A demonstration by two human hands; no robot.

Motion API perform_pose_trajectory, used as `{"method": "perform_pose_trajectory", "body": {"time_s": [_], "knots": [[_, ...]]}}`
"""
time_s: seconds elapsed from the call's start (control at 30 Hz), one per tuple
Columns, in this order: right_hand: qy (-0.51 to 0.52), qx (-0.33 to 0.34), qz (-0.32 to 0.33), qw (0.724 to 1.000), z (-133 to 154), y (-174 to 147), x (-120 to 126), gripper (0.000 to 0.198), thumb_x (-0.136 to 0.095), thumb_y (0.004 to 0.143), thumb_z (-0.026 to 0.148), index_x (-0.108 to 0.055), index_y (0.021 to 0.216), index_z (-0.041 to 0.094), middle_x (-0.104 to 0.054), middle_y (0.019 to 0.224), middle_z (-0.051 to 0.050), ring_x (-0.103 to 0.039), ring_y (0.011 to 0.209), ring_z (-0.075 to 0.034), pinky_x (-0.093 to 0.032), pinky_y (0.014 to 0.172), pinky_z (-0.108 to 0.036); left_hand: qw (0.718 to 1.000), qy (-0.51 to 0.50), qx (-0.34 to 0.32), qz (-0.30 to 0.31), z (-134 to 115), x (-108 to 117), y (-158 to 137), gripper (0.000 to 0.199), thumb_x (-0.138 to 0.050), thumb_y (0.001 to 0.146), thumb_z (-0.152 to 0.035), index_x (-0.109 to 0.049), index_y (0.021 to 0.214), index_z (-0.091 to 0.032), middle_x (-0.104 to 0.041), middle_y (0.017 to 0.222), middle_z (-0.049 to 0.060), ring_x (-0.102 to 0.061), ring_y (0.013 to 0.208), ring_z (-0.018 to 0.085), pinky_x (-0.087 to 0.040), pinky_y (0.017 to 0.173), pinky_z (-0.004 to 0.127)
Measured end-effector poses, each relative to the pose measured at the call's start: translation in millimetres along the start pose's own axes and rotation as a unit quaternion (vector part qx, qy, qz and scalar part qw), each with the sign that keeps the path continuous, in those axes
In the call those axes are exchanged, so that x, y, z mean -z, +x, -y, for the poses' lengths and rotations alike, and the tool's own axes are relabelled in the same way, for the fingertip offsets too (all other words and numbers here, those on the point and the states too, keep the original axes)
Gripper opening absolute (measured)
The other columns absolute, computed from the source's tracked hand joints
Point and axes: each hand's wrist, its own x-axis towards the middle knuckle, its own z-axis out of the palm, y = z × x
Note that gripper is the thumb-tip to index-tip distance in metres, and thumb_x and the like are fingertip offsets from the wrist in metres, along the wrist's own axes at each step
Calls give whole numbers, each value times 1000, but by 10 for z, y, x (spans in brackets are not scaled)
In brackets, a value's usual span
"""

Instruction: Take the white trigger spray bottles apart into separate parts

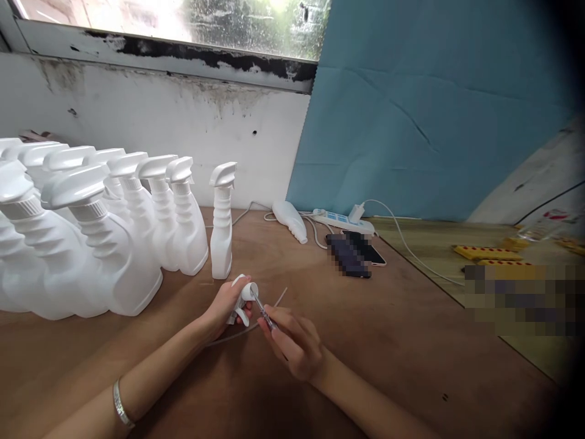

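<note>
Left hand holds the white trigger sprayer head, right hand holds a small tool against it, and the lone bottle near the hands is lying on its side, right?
Not quite: the head view shows the bottle standing upright. Left hand, sprayer head, right hand and tool are as stated.

I work at a brown wooden table (402,341). A crowd of white spray bottles (114,244) stands on my left, one bottle lies on its side (290,221) near a power strip (340,221), and two phones (355,253) rest beside it.
</note>
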Motion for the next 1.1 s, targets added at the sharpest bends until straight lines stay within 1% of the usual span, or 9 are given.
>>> {"method": "perform_pose_trajectory", "body": {"time_s": [0.07,0.23,0.3,0.5,0.63,0.7,0.8,1.0,1.1], "knots": [[13,-42,-10,999,9,-9,-17,34,-65,71,4,-43,90,23,-68,89,-8,-67,74,-16,-57,56,-23,1000,-8,-4,-8,10,-1,5,41,-49,74,-52,-49,60,-14,-47,43,-3,-44,32,8,-24,29,16],[72,-276,-54,957,-11,-22,-58,26,-61,77,14,-39,90,21,-67,79,-7,-67,72,-16,-56,61,-29,999,-27,9,-17,21,38,28,40,-49,73,-54,-49,63,-15,-46,42,-3,-43,31,8,-23,28,16],[75,-266,-57,959,-30,-15,-55,27,-60,77,13,-38,90,22,-66,79,-7,-66,71,-16,-56,61,-30,999,-32,15,-15,18,46,32,41,-50,73,-54,-48,63,-15,-46,41,-3,-43,30,8,-23,28,16],[14,-63,-13,998,-39,62,0,37,-64,73,7,-40,94,25,-67,81,-5,-67,67,-16,-56,53,-25,999,-41,21,-8,-1,32,-8,41,-50,73,-54,-47,62,-15,-46,42,-3,-42,30,7,-23,29,15],[44,-142,-36,988,-27,54,5,32,-63,74,10,-40,90,25,-67,80,-3,-67,65,-15,-55,52,-25,999,-32,30,17,-13,50,-20,39,-48,74,-53,-46,61,-15,-45,42,-4,-41,30,6,-21,29,15],[109,-269,-56,955,-38,39,0,28,-61,76,14,-38,88,23,-66,77,-2,-66,65,-15,-55,52,-25,998,-24,43,35,-25,68,-15,40,-47,74,-52,-45,58,-16,-43,40,-4,-39,29,6,-19,28,15],[230,-434,-79,868,-76,41,-6,24,-59,79,19,-36,85,23,-63,72,1,-65,61,-14,-55,53,-25,996,-20,65,53,-53,95,-3,39,-44,75,-50,-42,56,-16,-41,39,-4,-36,27,5,-16,28,15],[327,-505,-108,792,-127,127,-7,27,-62,78,25,-35,82,23,-62,68,5,-65,55,-12,-56,53,-24,991,4,111,80,-65,154,17,39,-45,73,-51,-43,54,-17,-40,35,-4,-33,25,5,-15,28,15],[326,-521,-102,782,-120,139,13,26,-60,79,25,-35,82,22,-61,68,6,-64,52,-12,-56,51,-24,988,24,119,97,-47,170,16,41,-48,70,-53,-43,53,-17,-42,34,-2,-34,25,6,-12,28,16]]}}
